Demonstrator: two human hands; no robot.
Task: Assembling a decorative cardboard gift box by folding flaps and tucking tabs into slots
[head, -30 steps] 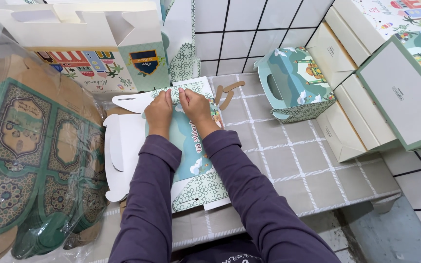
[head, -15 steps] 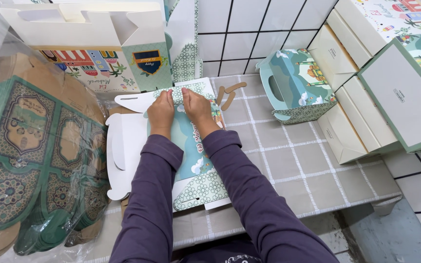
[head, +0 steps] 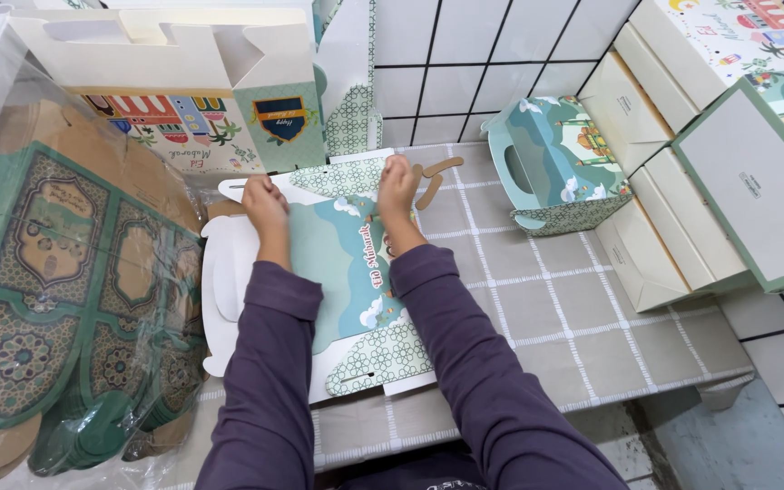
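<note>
Both hands (head: 398,186) press a flat printed cardboard box blank (head: 351,272).

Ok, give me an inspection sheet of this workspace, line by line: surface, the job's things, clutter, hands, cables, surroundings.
Surface: grey checked table cover, flat.
Job's things: flat teal and white printed box blank lying on white blanks.
Clutter: small brown card offcuts; plastic-wrapped stack of green patterned blanks; one folded teal handle box; opened white printed box.
Hands: left hand and right hand both press the blank's far edge.
Cables: nothing seen.
Surroundings: white tiled wall; white lidded boxes at right.
</note>
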